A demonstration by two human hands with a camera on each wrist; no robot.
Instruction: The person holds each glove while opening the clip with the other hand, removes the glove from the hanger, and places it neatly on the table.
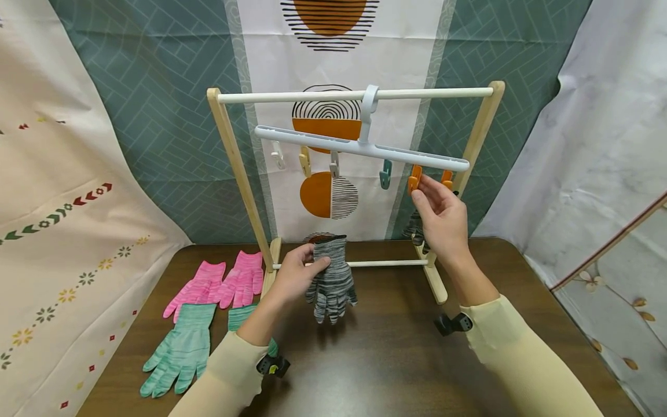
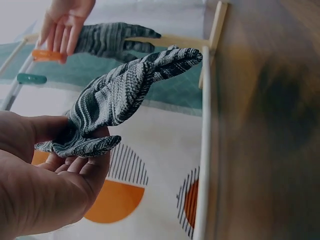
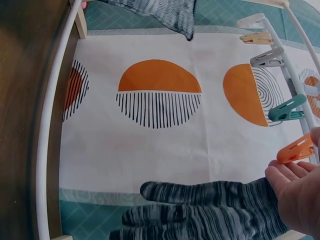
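Note:
My left hand holds a grey-and-black striped knit glove by its cuff, between thumb and fingers; its fingers dangle down. Up at the right, my right hand pinches an orange clip on the pale blue clip hanger. A second orange clip is beside it at the hanger's end. Partly hidden behind my right hand, a matching grey glove hangs down. The hanger's hook is over the white top rod, and the bar tilts lower on the right.
Further along the hanger are a teal clip, a grey clip, a yellow clip and a white clip. Pink gloves and green gloves lie on the brown table at left. Wooden rack legs stand around the hanger.

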